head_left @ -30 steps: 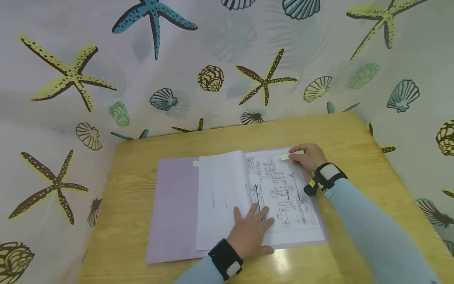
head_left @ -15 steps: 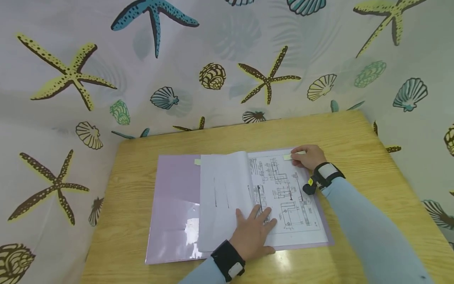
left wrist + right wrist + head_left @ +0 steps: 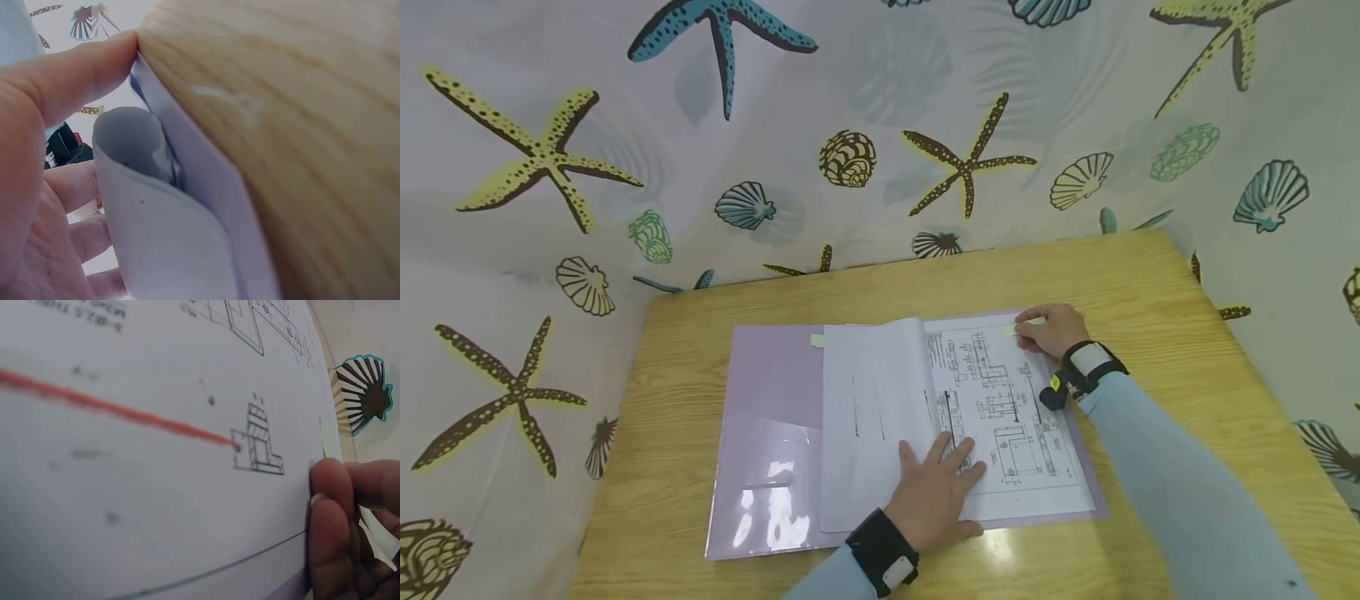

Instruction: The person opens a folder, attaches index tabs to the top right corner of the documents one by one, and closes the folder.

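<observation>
A light purple folder (image 3: 767,375) lies open on the table, with stapled or bound white sheets inside. The right page (image 3: 992,500) bears technical line drawings; the left page (image 3: 865,483) is turned over and curves at the fold. My left hand (image 3: 928,504) rests spread on the pages near the lower fold; in the left wrist view its thumb touches the folder's edge beside the curled paper (image 3: 169,231). At the page's upper right corner, my right hand (image 3: 1054,331) pinches a pale green sticky tab (image 3: 1008,331). The right wrist view shows its fingertips at the paper's edge.
Another pale green tab (image 3: 817,341) sticks out at the top of the turned pages. The wooden table (image 3: 677,358) extends around the folder. A white cloth (image 3: 850,83) with starfish and shells hangs behind and at both sides.
The view has shifted slightly. The tab by my right fingers looks fainter and less of it shows. Both hands stay almost in the same place.
</observation>
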`<state>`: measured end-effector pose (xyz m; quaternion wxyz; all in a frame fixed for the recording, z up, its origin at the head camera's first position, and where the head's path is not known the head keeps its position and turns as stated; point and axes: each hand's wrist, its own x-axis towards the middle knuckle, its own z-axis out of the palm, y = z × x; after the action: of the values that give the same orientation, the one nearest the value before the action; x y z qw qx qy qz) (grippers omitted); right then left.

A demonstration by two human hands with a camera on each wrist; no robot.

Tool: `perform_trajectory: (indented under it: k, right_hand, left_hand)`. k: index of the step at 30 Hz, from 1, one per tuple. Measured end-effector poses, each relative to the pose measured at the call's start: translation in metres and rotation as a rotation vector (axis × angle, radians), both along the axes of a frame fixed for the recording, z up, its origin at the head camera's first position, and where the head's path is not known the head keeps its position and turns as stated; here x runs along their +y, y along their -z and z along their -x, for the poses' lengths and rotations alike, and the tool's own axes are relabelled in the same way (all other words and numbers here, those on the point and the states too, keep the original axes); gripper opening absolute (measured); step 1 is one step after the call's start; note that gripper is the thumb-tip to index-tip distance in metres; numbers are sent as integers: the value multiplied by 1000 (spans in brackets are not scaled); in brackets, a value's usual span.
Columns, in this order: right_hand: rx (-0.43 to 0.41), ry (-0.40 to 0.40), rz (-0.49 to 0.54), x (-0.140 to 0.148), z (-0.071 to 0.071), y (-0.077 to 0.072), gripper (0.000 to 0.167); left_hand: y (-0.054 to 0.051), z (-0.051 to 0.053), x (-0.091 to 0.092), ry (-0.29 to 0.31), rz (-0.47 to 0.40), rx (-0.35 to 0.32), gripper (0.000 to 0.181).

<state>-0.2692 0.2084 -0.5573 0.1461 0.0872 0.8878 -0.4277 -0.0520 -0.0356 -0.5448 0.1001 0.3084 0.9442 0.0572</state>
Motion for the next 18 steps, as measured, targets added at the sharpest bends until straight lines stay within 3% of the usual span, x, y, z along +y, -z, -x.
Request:
perform_trajectory:
  k: [18]
  right_hand:
    - [-26,-22,-63,-5,4,-3,27]
  left_hand:
    - [-2,0,0,4,-8,-14,80]
